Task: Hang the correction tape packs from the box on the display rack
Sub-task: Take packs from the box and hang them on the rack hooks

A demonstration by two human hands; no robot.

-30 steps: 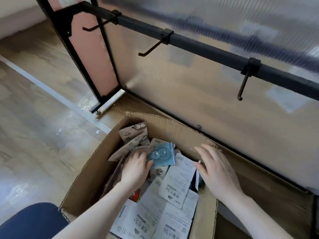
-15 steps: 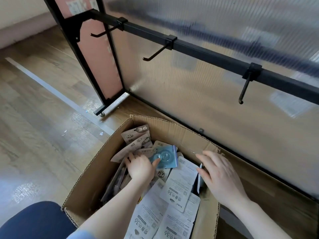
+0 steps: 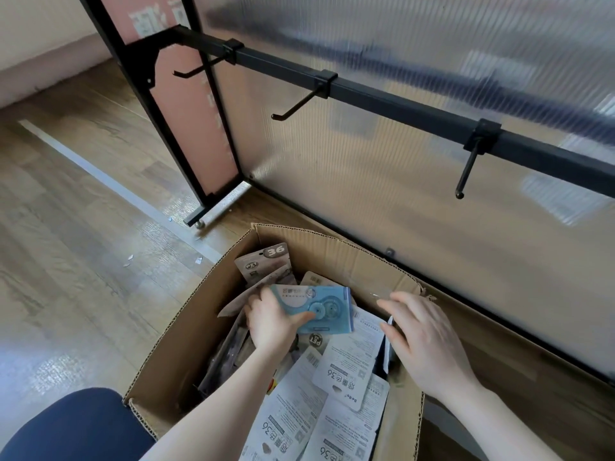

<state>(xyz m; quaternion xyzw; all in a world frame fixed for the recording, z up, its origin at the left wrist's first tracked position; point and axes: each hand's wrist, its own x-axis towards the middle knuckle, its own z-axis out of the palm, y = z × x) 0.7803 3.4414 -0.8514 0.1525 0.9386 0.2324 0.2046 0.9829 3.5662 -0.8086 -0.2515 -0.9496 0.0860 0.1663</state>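
Correction tape pack, blue with a clear blister, was in the left hand just above the heap in the cardboard box: thumb lay across its front, fingers curled behind its left edge. Pack sat roughly flat, long side running left-right, raised a little off the other packs.

Right hand hovered palm-down over the box's right wall, fingers straight and slightly spread, gripping nothing. Could not tell whether its palm touched the cardboard rim.

Box was open-topped and stood on the wood floor, near-full of loose packs, mostly white backing cards printed face-up, a grey one marked "36" leaning against the far-left corner.

Display rack stood right behind the box: black horizontal bar in front of a frosted ribbed panel, three black hooks on it, left hook, middle hook, right hook. All three hooks were bare.

Dark blue trouser knee showed at bottom left, beside the box's near-left corner.
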